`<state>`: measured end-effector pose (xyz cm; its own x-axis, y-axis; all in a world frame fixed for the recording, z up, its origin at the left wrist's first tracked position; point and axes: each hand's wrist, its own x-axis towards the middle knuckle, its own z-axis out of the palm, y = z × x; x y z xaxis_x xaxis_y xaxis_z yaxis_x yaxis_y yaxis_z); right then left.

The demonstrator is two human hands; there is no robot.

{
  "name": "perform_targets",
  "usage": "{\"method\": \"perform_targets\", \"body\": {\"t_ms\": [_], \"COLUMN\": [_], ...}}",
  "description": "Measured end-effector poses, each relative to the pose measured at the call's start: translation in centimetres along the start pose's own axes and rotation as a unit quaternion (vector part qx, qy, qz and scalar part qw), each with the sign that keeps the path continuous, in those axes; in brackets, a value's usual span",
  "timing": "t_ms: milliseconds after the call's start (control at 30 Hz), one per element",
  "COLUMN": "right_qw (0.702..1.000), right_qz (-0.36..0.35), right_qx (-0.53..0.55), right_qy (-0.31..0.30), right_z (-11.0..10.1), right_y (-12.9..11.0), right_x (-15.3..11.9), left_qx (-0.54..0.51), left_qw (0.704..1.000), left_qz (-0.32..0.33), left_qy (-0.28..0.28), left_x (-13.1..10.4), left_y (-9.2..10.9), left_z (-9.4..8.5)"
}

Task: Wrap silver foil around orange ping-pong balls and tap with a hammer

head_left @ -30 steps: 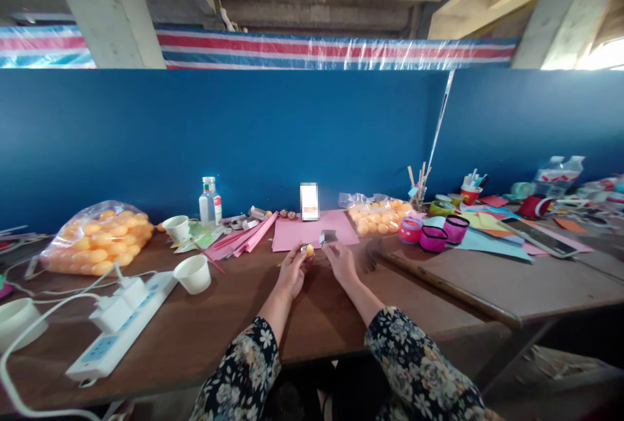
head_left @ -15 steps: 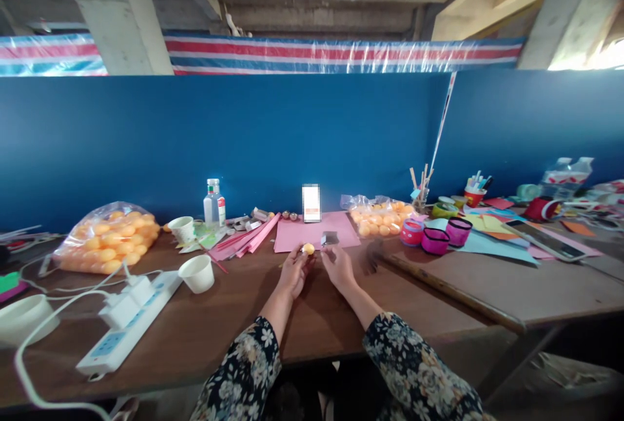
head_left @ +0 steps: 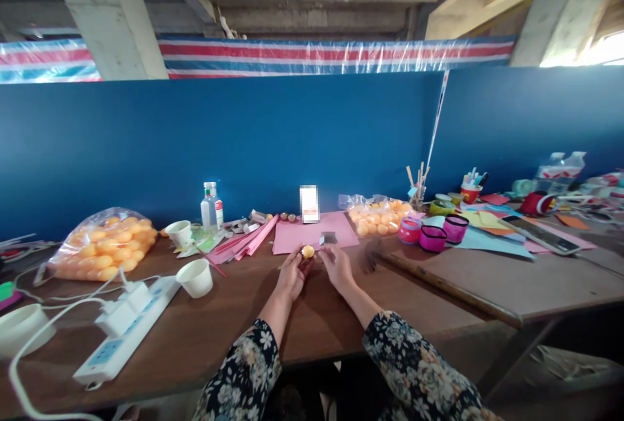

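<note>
Between the thumb and fingers of my left hand is a small orange ball, partly covered by something dark. My right hand is closed in a pinch just to the right of the ball; what its fingertips hold is too small to make out. Behind both hands lies a pink paper sheet, with a small dark silvery piece on its front part. A few dark shiny balls sit at the sheet's back left.
Bags of orange balls stand at left and right. A hammer with a wooden handle lies to my right. Paper cups and a power strip are on the left; pink and purple cuffs and a phone on the right.
The whole view has shifted slightly. The ball in my left hand has turned a little, showing a different side. Both hands stay close together over the table.
</note>
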<state>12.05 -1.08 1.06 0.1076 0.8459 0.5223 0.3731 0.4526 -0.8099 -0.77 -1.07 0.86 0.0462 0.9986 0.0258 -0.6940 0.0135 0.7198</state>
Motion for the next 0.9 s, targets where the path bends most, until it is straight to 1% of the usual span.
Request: {"method": "perform_targets", "body": {"t_ms": [133, 300, 433, 600, 800, 900], "right_qw": [1.000, 0.998, 0.997, 0.995, 0.995, 0.995], "right_qz": [0.011, -0.013, -0.021, -0.034, -0.034, -0.035], "right_qx": [0.014, 0.045, 0.044, 0.063, 0.061, 0.066], "right_qy": [-0.015, -0.039, -0.058, -0.067, -0.069, -0.065], "right_z": [0.31, 0.46, 0.51, 0.58, 0.72, 0.81], "right_y": [0.46, 0.38, 0.24, 0.14, 0.32, 0.54], "right_x": [0.02, -0.07, -0.14, -0.23, -0.27, -0.24], "left_qx": [0.003, 0.001, 0.016, 0.045, 0.044, 0.040], "left_qw": [1.000, 1.000, 0.999, 0.998, 0.999, 0.999], "left_qz": [0.012, 0.018, 0.034, 0.032, 0.026, 0.018], "left_qy": [0.004, 0.004, -0.021, -0.034, -0.013, -0.027], "left_x": [0.05, 0.16, 0.14, -0.19, -0.29, -0.12], "left_y": [-0.07, -0.14, -0.16, -0.07, -0.07, -0.18], "left_z": [-0.06, -0.21, -0.22, -0.09, -0.09, -0.21]}}
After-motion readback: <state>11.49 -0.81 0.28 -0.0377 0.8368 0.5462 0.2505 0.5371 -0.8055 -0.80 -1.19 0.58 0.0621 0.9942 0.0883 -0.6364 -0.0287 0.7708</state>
